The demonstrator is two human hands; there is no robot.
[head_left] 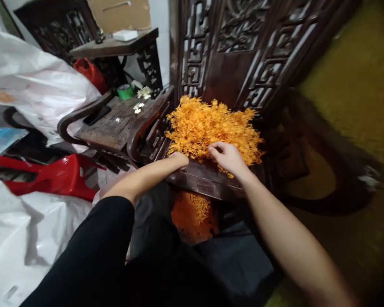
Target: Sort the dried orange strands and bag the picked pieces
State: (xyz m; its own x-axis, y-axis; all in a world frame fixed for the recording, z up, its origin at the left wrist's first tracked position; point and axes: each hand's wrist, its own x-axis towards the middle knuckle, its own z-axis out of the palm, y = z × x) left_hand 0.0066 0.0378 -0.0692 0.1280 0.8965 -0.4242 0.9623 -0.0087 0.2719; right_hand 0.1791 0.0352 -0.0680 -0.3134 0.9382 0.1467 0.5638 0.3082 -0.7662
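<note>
A large heap of frilly orange pieces, like small plastic flower parts (pixel 211 123), lies on the seat of a dark carved wooden chair (pixel 198 181). My right hand (pixel 228 158) is at the heap's front edge, fingers curled and thumb pressed toward the index finger. Whatever is in that pinch is too small to make out. By the front left corner of the heap, low over the seat edge, is my left hand (pixel 180 160). Its wrist is bent away, so its fingers are hidden from me. A few loose orange bits (pixel 225 172) lie beside my right hand.
More orange pieces (pixel 200 207) show below the seat in a reddish container. At left, a second wooden chair (pixel 109 123) holds green tape (pixel 125 91), a dark phone-like object and pale flower pieces. A red plastic stool (pixel 57 175) and white plastic bags (pixel 35 81) crowd the left.
</note>
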